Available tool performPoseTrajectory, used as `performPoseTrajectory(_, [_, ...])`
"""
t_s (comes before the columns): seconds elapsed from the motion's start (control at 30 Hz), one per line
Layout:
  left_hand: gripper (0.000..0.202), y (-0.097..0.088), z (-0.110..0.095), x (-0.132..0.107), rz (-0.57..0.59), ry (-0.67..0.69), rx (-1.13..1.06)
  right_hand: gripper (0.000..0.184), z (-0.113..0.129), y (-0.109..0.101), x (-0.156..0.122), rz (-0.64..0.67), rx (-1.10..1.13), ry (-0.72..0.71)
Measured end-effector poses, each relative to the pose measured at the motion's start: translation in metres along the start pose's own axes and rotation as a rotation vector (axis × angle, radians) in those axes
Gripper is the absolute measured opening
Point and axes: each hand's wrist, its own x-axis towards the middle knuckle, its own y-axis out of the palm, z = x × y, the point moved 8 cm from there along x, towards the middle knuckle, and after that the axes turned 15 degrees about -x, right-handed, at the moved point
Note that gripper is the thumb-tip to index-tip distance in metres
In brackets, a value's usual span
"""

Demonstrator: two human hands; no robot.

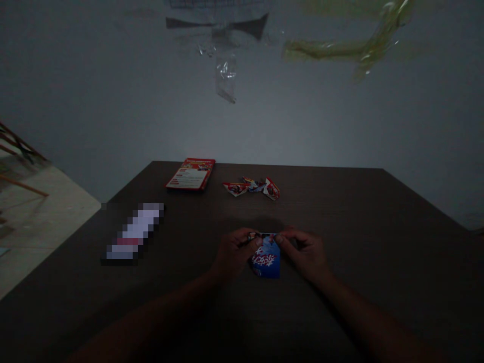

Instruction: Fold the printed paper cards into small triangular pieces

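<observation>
Blue card [269, 266] between fingers [256, 244]

a phone [134, 232] lies flat; yellowish tape [328, 50] marks the wall [321, 116].

Plain room: table [340, 206], tape-marked wall [321, 116]

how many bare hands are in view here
2: the bare left hand holds the blue printed paper card near its upper left; the bare right hand pinches its upper right corner. No other hands show.
</observation>
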Motion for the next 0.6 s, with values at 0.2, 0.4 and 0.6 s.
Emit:
performPoseTrajectory(0.2, [0.021, 0.0002, 0.0009, -0.0004, 0.016, -0.003, -0.054, 0.013, -0.003, 0.0028, -0.0013, 0.009, 0.021, 0.01])
performPoseTrajectory(0.4, [0.021, -0.0003, -0.0017, 0.0, -0.026, -0.014, -0.065, 0.01, -0.0047, 0.0045, -0.0014, 0.02, 0.064, 0.01])
performPoseTrajectory(0.6, [0.022, -0.0002, -0.0025, 0.0006, -0.04, -0.026, -0.061, 0.007, -0.0078, 0.004, -0.0029, 0.003, 0.056, -0.013])
